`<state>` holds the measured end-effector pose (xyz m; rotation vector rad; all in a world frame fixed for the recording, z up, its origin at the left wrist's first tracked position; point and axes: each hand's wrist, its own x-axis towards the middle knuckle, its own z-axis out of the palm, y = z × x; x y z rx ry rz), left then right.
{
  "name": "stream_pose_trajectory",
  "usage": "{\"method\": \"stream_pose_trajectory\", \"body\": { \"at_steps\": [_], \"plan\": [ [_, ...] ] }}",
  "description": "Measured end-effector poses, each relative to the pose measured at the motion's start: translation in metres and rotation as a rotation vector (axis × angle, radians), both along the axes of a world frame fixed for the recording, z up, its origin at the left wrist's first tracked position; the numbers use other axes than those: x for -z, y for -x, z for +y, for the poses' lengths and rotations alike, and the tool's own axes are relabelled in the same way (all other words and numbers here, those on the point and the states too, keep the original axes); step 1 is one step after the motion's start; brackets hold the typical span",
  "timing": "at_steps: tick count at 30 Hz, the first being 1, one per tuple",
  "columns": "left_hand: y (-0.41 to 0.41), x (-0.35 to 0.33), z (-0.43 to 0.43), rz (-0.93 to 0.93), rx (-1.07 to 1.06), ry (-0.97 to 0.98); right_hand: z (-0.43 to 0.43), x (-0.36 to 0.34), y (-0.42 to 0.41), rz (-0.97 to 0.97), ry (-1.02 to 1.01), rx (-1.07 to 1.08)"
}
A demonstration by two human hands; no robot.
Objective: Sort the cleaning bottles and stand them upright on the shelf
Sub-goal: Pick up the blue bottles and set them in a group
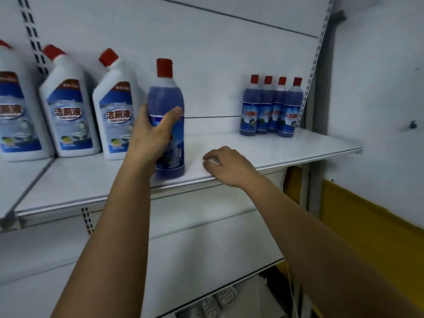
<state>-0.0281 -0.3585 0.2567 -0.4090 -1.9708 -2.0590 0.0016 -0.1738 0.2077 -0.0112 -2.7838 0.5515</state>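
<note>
Left hand (150, 136) grips blue bottle (165, 97), seemingly upright.

Both bare forearms reach up from the bottom edge of the frame. At centre left, the left hand (151, 134) grips a tall blue plastic bottle with a red cap (165, 97) from its left side, with the thumb laid across the front and the fingers hidden behind. Just right of centre, the right hand (227, 166) is palm down, its loosely curled fingertips resting near the front edge of the white metal shelf (275, 148).
</note>
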Motion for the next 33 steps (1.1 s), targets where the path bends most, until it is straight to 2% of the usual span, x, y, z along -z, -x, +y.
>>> {"method": "stream_pose_trajectory", "body": {
  "at_steps": [7, 13, 17, 24, 28, 33],
  "plan": [
    [0.002, -0.001, 0.117, 0.002, 0.024, 0.017, 0.112, 0.003, -0.001, -0.004, -0.075, -0.005],
    [0.038, 0.001, 0.206, 0.025, 0.117, 0.071, 0.199, -0.001, 0.009, -0.056, -0.080, -0.003],
    [0.070, -0.005, 0.262, 0.088, 0.136, 0.229, 0.257, -0.007, 0.027, -0.119, -0.095, 0.012],
    [0.112, -0.019, 0.334, 0.339, -0.130, 0.678, 0.327, -0.013, 0.054, -0.257, -0.167, -0.057],
    [0.123, -0.022, 0.363, 0.389, -0.178, 0.702, 0.362, -0.016, 0.059, -0.275, -0.175, -0.016],
    [0.127, -0.019, 0.391, 0.398, -0.308, 0.792, 0.367, -0.012, 0.057, -0.251, -0.195, -0.062]
  ]
}}
